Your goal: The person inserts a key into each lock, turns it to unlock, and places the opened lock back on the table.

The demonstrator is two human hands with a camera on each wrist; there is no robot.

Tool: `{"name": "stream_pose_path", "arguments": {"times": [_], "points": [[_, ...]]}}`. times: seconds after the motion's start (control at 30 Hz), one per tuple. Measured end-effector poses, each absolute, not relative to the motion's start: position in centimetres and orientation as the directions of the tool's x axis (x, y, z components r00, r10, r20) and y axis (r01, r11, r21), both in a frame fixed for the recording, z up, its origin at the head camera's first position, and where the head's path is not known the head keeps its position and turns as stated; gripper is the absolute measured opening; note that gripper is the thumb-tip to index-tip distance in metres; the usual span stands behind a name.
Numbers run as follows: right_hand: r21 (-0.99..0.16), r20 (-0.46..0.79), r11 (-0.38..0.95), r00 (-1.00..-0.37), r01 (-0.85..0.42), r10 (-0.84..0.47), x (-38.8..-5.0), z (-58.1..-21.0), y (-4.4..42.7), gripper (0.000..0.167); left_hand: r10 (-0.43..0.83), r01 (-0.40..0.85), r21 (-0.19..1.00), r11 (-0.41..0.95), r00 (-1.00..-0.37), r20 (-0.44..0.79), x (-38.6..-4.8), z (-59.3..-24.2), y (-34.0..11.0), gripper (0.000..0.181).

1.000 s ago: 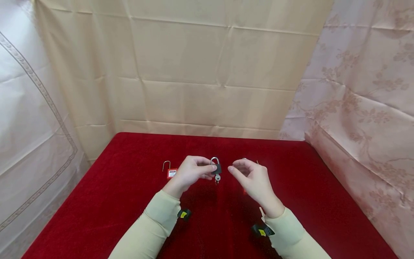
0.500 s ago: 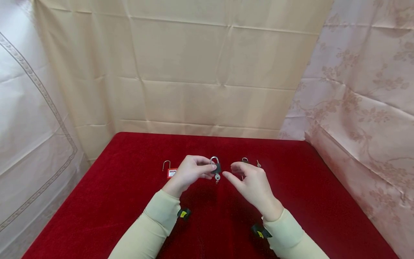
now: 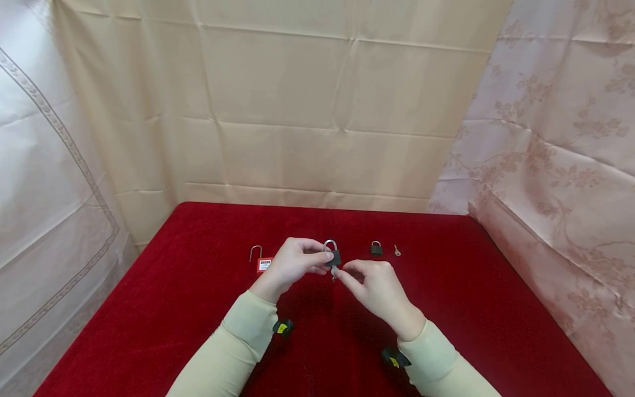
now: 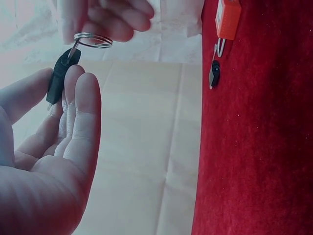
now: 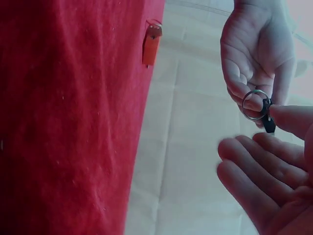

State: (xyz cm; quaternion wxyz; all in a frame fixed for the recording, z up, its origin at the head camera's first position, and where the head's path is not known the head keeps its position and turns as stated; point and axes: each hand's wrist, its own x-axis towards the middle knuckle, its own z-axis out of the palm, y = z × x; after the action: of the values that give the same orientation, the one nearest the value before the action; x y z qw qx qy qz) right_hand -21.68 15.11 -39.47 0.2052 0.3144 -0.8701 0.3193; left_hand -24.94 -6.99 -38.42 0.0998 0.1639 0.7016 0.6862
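Note:
My left hand [image 3: 292, 262] holds a dark padlock [image 3: 335, 257] upright above the table, thumb in front and fingers behind. Its silver shackle points up, and a silver key [image 3: 334, 272] with a key ring [image 5: 256, 104] is at its underside. Seen edge-on in the left wrist view, the padlock [image 4: 59, 78] sits between thumb and fingertips. My right hand [image 3: 379, 289] is at the key, its thumb [image 5: 288, 117] appearing to touch it. In the right wrist view the other fingers are extended and apart from the thumb.
A red padlock [image 3: 265, 264] with a raised shackle lies left of the left hand, partly covered by it. Farther back on the red table [image 3: 446, 309] are another dark padlock [image 3: 376, 250] and a small key [image 3: 397, 251]. In the left wrist view, an orange-red padlock [image 4: 228, 19] lies on the table.
My right hand has moved left and slightly down to the hanging key, uncovering the dark padlock and loose key behind it. The left hand stays almost still with its padlock.

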Motion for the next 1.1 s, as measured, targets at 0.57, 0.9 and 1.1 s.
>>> {"name": "stream_pose_path", "arguments": {"times": [0.57, 0.9, 1.1], "points": [[-0.971, 0.108, 0.134, -0.861, -0.199, -0.497, -22.49, -40.06, 15.65, 0.019, 0.355, 0.086, 0.996, -0.020, -0.931, 0.088, -24.86, -38.60, -6.36, 0.019], [-0.987, 0.101, 0.052, -0.848, -0.149, -0.520, -22.52, -40.28, 15.71, 0.024, 0.367, 0.091, 0.996, -0.020, -0.926, 0.092, -24.79, -38.66, -6.31, 0.018], [-0.993, 0.092, 0.019, -0.843, -0.120, -0.529, -22.46, -40.32, 15.58, 0.031, 0.369, 0.105, 0.994, -0.014, -0.924, 0.103, -24.77, -38.62, -6.39, 0.019]]}}
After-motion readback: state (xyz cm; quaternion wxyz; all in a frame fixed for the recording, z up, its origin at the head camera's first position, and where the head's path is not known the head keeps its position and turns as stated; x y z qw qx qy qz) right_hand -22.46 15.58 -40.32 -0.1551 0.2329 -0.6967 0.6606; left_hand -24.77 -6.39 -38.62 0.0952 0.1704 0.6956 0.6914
